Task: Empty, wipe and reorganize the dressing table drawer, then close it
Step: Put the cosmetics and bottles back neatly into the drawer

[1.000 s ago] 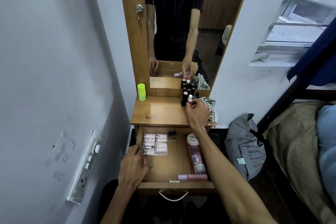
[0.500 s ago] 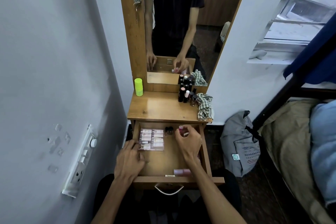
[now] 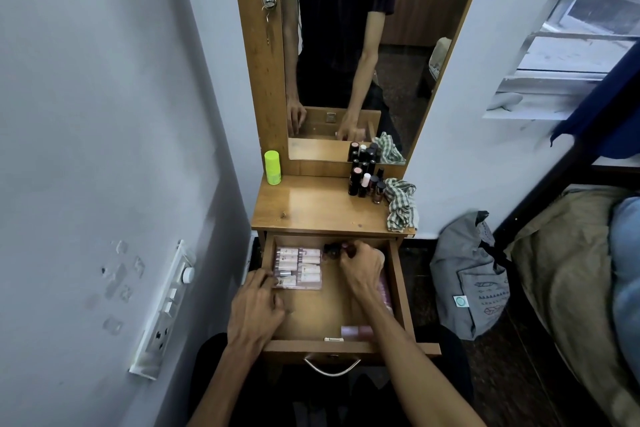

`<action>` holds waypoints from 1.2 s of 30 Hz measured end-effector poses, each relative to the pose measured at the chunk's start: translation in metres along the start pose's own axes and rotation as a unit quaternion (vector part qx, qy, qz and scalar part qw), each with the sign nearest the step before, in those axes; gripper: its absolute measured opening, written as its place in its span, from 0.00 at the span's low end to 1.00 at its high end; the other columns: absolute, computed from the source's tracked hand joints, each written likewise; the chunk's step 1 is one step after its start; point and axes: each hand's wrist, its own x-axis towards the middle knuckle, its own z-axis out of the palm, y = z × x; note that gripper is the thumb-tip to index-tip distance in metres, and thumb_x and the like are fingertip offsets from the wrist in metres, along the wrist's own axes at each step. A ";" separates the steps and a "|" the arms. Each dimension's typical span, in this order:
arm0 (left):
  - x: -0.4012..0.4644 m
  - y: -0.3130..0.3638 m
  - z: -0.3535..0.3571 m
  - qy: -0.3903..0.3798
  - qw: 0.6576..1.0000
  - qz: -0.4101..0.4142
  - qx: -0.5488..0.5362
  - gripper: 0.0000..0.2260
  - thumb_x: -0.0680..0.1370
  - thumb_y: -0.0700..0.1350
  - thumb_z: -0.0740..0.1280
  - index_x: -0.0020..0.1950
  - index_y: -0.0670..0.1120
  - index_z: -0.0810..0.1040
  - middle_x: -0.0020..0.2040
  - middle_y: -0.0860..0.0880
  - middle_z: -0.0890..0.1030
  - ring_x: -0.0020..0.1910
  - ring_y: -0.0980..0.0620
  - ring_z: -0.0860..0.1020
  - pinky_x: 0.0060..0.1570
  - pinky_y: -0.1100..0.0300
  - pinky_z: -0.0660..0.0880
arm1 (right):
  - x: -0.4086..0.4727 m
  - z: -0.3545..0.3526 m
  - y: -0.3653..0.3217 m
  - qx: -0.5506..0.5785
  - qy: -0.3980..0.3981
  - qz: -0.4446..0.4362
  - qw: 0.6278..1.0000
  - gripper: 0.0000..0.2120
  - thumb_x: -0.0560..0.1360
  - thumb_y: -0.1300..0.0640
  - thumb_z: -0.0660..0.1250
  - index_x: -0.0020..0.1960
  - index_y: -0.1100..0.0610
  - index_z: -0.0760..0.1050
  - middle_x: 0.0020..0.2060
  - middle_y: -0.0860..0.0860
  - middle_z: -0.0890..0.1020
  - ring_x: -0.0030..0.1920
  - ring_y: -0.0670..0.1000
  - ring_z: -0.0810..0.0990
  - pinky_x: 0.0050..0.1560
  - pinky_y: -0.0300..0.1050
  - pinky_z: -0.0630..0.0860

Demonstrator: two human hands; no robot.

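Right hand [image 3: 362, 262] grip pinching a small bottle [image 3: 346, 248] at far drawer [image 3: 398, 288] wall; left hand [image 3: 254, 308] grip loosely curled, empty, on near-left rim.

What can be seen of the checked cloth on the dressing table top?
The green-and-white checked cloth lies crumpled in a loose heap at the back right corner of the wooden dressing table top. It looks like soft woven fabric, bunched rather than folded, with one end hanging slightly over the right edge. It sits right beside the cluster of small dark cosmetic bottles, apparently touching the nearest one. Neither hand touches it. Its upper part is reflected in the mirror behind.
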 end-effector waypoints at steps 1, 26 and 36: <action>0.000 0.000 0.000 0.000 1.000 0.000 -0.001 0.14 0.70 0.42 0.71 0.55 0.44 0.84 0.57 0.52 0.79 0.56 0.53 0.77 0.50 0.57 0.80 | 0.000 0.000 0.000 0.005 -0.003 0.002 1.000 0.08 0.76 0.56 0.71 0.54 0.56 0.85 0.45 0.52 0.87 0.48 0.53 0.84 0.45 0.40 0.66; -0.001 -0.002 -0.002 -0.009 1.000 0.002 0.002 0.15 0.71 0.42 0.70 0.57 0.45 0.83 0.59 0.51 0.79 0.58 0.53 0.77 0.52 0.57 0.80 | -0.018 -0.044 -0.006 0.119 0.111 -0.067 0.984 0.05 0.72 0.59 0.75 0.47 0.54 0.86 0.39 0.45 0.87 0.36 0.39 0.81 0.41 0.22 0.71; -0.002 0.000 -0.002 -0.009 1.000 0.009 0.001 0.15 0.71 0.41 0.70 0.57 0.44 0.83 0.59 0.50 0.79 0.56 0.52 0.77 0.48 0.56 0.80 | 0.067 -0.092 -0.044 0.055 0.180 -0.004 0.982 0.14 0.73 0.51 0.73 0.57 0.55 0.82 0.47 0.53 0.84 0.48 0.56 0.82 0.48 0.47 0.76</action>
